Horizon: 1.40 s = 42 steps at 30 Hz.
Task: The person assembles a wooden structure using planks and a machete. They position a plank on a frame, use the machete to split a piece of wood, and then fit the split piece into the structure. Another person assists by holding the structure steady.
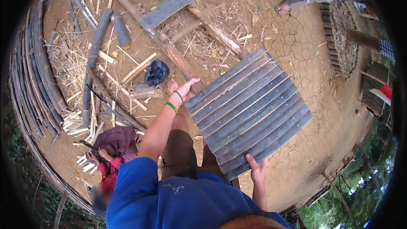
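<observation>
Evidently, the near edge of the dark slatted panel (251, 114) is gripped by the right hand (257, 170), thumb on top, and its left corner appears to be grasped by the left hand (185, 91). The panel is held out before the body; whether it is partly borne by the wooden poles (174, 55) cannot be told. Twisting or slipping could be caused by one loosened grip. Beyond, a smaller slatted piece (166, 10) is laid across the poles.

Soft daylight w/ faint shadows, bright spots thru foliage (357, 190) lower R, fisheye bend, black rim.
</observation>
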### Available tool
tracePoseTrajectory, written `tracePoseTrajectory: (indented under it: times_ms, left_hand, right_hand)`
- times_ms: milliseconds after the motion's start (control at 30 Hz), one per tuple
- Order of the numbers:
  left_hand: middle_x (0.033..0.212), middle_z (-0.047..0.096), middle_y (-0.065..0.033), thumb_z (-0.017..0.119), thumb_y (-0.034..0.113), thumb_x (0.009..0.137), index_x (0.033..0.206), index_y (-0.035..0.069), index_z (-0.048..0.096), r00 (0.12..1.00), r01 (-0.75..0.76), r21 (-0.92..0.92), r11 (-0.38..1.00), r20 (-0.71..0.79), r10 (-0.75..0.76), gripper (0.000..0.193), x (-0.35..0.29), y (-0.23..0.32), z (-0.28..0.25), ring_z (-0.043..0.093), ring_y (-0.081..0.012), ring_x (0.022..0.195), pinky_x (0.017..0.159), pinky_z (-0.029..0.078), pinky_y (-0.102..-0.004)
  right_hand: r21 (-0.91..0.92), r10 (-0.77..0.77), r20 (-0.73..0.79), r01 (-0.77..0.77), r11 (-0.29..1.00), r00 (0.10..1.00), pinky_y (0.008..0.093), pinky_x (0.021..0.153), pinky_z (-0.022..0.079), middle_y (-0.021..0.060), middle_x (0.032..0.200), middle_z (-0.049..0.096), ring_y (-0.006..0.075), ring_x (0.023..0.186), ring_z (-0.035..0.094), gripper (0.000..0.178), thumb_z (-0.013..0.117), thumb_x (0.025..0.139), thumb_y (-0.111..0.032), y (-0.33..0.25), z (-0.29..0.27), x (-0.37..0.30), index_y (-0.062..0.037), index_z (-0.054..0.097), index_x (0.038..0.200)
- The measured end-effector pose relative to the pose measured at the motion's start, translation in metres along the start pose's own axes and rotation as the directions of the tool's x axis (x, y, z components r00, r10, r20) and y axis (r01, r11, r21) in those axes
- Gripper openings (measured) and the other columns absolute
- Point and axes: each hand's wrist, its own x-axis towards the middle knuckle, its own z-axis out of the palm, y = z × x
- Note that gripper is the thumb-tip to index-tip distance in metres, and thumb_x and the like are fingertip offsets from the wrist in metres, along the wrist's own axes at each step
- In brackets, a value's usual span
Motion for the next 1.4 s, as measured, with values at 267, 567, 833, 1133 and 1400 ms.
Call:
tracePoseTrajectory:
  times_ms: [267, 567, 833, 1133, 1400]
  left_hand:
    - [0.107, 0.064, -0.0114, 0.069, 0.03, 0.085, 0.118, 0.001, 0.053, 0.968, -0.183, 0.138, 0.973, -0.145, 0.202, 0.047, -0.018, -0.004, 0.027, 0.066, -0.0227, 0.09, 0.078, 0.055, -0.0356]
    - [0.102, 0.063, -0.0112, 0.072, 0.03, 0.082, 0.115, -0.002, 0.053, 0.979, -0.141, 0.128, 0.982, -0.127, 0.157, 0.049, 0.003, 0.013, 0.037, 0.066, -0.0215, 0.085, 0.073, 0.056, -0.037]
    - [0.104, 0.061, -0.0151, 0.073, 0.024, 0.081, 0.123, -0.001, 0.044, 0.977, -0.148, 0.144, 0.979, -0.131, 0.167, 0.057, 0.004, 0.014, 0.025, 0.065, -0.0232, 0.093, 0.074, 0.058, -0.0371]
    - [0.114, 0.058, -0.021, 0.076, 0.027, 0.077, 0.135, -0.001, 0.025, 0.977, -0.046, 0.181, 0.982, -0.196, 0.082, 0.082, 0.021, -0.008, 0.006, 0.064, -0.0295, 0.095, 0.07, 0.059, -0.0415]
    - [0.104, 0.065, -0.0114, 0.072, 0.038, 0.081, 0.115, 0.002, 0.057, 0.949, -0.258, 0.301, 0.918, -0.1, 0.3, 0.052, 0.016, 0.003, -0.002, 0.066, -0.0205, 0.091, 0.076, 0.056, -0.0363]
  right_hand:
    - [0.047, -0.027, 0.058, 0.024, 0.999, 0.998, 0.0341, 0.092, 0.045, 0.0113, 0.107, 0.063, 0.02, 0.1, 0.059, 0.043, 0.073, 0.078, -0.002, -0.042, -0.007, 0.007, 0.0046, 0.056, 0.116]
    - [0.086, -0.029, -0.08, 0.036, 0.996, 0.996, 0.034, 0.094, 0.042, 0.0128, 0.109, 0.062, 0.0214, 0.101, 0.057, 0.052, 0.075, 0.077, -0.013, -0.039, -0.007, 0.028, 0.0065, 0.054, 0.12]
    - [0.087, 0.044, -0.097, -0.035, 0.996, 0.994, 0.0357, 0.097, 0.039, 0.0156, 0.117, 0.055, 0.0239, 0.106, 0.052, 0.07, 0.075, 0.075, -0.02, -0.025, -0.001, 0.02, 0.008, 0.043, 0.13]
    - [0.178, 0.139, -0.096, -0.121, 0.977, 0.986, 0.0365, 0.101, 0.035, 0.0147, 0.128, 0.049, 0.0238, 0.114, 0.048, 0.07, 0.07, 0.083, -0.024, 0.024, -0.003, 0.024, 0.0023, 0.036, 0.137]
    - [0.182, 0.146, -0.19, -0.112, 0.977, 0.971, 0.0384, 0.102, 0.036, 0.016, 0.13, 0.048, 0.0248, 0.119, 0.045, 0.066, 0.07, 0.085, -0.02, -0.017, 0.037, -0.003, 0.0029, 0.037, 0.137]
